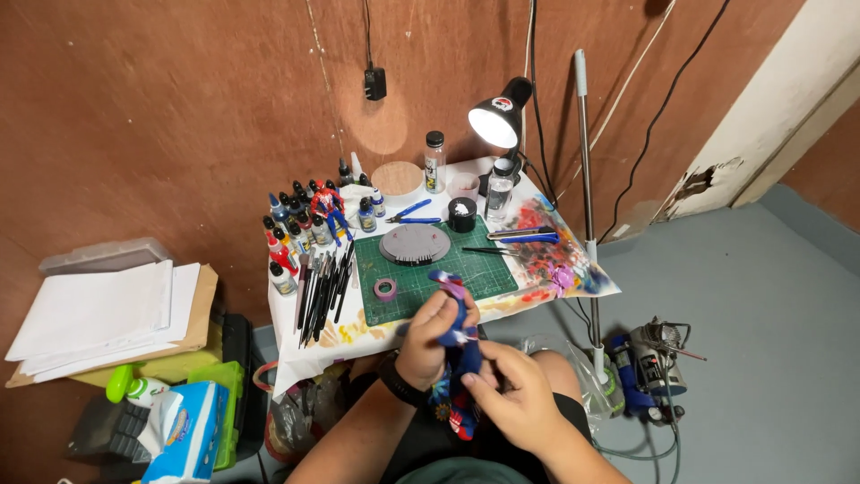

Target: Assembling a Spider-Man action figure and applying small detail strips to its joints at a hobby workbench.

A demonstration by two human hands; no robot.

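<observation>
1. The figure (459,333) is blue with red and purple parts, held above the lap, in front of the desk (528,300).
2. The left hand (428,339) grips its upper body.
3. The right hand (512,394) pinches its lower part.
4. Fingers cover the middle; small details are unclear.

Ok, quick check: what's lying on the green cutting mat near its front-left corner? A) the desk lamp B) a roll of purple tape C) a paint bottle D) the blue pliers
B: a small roll of purple tape lies on the green cutting mat near its front-left corner, just ahead of the left hand holding the blue figure.
</observation>
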